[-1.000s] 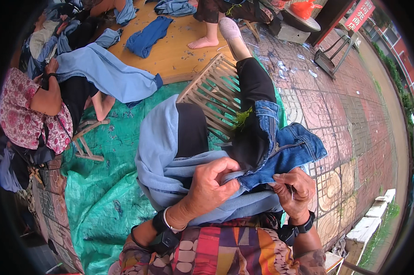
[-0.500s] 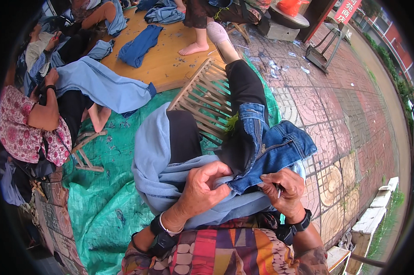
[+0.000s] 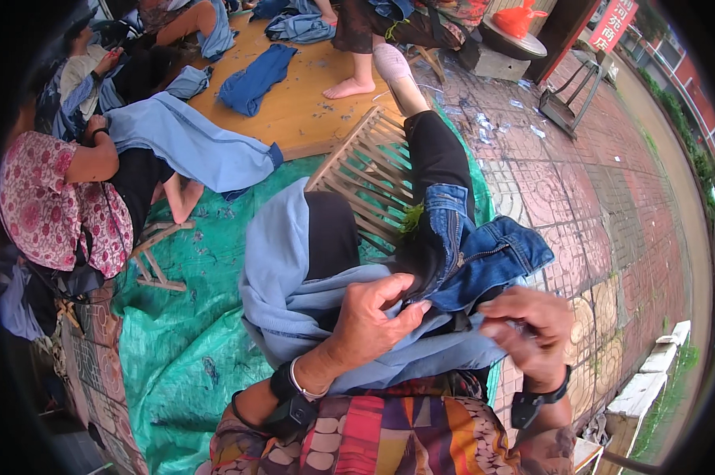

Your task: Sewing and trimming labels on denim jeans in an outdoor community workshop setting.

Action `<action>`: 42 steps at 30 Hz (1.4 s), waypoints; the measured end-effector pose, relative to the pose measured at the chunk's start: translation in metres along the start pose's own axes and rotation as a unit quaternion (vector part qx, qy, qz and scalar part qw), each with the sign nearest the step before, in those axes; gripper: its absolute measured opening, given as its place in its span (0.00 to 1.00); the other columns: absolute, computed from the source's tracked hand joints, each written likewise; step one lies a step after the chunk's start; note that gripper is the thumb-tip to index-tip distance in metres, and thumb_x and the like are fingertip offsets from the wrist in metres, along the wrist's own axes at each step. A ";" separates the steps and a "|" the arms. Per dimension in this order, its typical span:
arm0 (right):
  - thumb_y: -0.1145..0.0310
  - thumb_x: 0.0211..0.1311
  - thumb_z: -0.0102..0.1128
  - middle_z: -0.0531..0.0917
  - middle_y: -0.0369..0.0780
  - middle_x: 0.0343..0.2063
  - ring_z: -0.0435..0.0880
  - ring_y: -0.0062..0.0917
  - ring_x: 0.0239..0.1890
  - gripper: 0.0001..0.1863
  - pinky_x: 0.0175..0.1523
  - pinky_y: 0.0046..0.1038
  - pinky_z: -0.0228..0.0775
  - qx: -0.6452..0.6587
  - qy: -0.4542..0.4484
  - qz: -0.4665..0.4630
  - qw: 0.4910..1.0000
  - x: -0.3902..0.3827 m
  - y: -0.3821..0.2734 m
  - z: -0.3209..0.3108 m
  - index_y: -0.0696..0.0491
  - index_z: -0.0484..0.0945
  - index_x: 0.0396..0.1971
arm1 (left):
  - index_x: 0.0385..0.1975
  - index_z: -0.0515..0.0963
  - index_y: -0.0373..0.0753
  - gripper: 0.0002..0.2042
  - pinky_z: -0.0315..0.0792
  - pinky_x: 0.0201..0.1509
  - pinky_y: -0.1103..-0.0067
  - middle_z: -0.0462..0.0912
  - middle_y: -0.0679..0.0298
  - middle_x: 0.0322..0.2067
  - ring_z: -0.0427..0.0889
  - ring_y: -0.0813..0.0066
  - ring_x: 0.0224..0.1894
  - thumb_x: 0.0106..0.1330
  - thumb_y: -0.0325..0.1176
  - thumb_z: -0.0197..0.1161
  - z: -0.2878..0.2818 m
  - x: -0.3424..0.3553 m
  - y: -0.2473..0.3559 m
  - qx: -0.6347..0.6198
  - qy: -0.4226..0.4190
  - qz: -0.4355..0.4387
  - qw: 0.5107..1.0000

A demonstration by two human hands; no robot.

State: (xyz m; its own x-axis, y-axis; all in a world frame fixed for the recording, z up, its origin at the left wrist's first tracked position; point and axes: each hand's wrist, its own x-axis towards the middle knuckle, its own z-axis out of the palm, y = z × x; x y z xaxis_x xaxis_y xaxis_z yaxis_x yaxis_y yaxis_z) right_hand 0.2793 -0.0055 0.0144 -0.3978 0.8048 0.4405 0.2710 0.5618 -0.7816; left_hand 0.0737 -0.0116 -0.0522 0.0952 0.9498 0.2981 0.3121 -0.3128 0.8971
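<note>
Two hands work the jeans [image 3: 484,253]: left hand [image 3: 369,321] pinches soft, floppy denim; right hand [image 3: 528,332] is curled shut beside it (contents unclear). Seams give firmest hold.

Dark blue denim garment [image 3: 484,257]: coarse matt cloth. Tarp [image 3: 167,356]: green woven plastic, slight sheen. Slatted rack [image 3: 369,178]: bare wood.

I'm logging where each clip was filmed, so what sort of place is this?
Probably an outdoor pavement spot used as an informal garment workspace: brick paving, a green tarp on the ground, and people sitting with denim clothes spread around them.
</note>
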 end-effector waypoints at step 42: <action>0.76 0.30 0.69 0.77 0.38 0.25 0.77 0.33 0.30 0.16 0.31 0.31 0.68 -0.155 -0.232 -0.002 0.960 0.066 0.019 -0.007 0.55 0.77 0.26 | 0.32 0.75 0.28 0.13 0.66 0.25 0.84 0.73 0.63 0.19 0.67 0.84 0.21 0.48 0.25 0.69 -0.007 0.003 -0.012 -0.106 -0.039 -0.004 0.994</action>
State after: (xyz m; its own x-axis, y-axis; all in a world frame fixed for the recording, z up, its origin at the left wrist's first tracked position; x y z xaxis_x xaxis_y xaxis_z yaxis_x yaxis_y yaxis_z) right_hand 0.2642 0.0595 0.0312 -0.7270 0.6717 0.1425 0.4888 0.6520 -0.5796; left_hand 0.0639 -0.0050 -0.0600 0.1690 0.9475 0.2716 0.1087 -0.2918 0.9503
